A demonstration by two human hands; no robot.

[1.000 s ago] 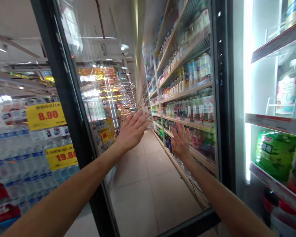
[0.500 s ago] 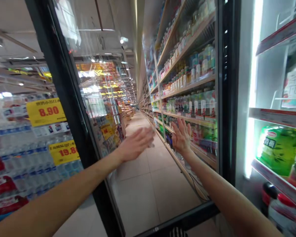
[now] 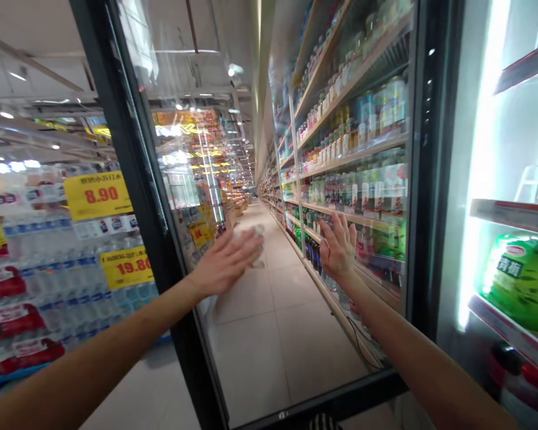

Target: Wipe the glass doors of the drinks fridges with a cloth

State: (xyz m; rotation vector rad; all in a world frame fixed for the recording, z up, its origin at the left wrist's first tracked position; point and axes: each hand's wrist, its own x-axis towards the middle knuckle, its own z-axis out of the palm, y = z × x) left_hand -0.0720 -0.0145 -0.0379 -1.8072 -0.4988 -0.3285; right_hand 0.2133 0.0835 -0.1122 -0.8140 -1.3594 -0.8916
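Note:
A glass cooler door (image 3: 251, 358) with a black frame stands open in front of me. My left hand (image 3: 226, 263) lies flat against its pane, fingers together and pointing right. A white cloth (image 3: 259, 263), blurred, shows at the fingertips and is mostly hidden under the palm. Farther right, my right hand (image 3: 339, 246) is raised at the pane with its fingers spread and nothing in them. Whether its fingertips touch the glass I cannot tell.
Lit cooler shelves (image 3: 515, 215) on the right hold a green package (image 3: 520, 280). Shelves of bottles (image 3: 341, 143) show through or in the glass. At left stand stacked packs of bottled water (image 3: 58, 257) with yellow price signs (image 3: 99, 194).
My left hand has slid left across the glass with the white cloth. The view has shifted slightly, so the door and right hand appear a little farther right.

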